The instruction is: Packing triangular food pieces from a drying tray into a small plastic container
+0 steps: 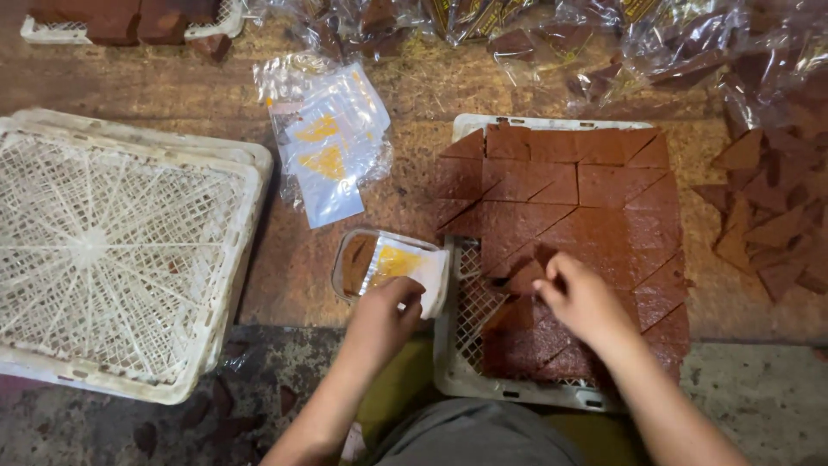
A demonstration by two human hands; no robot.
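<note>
Here, white tray (470,362) of brown triangular slabs (595,224), right hand (582,302) fingers pinching one slab, left hand (384,315) gripping plastic pouch (405,263).

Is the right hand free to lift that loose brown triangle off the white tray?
Probably yes: the right hand already has fingertips on the brown triangle on the white tray, with nothing covering it.
</note>
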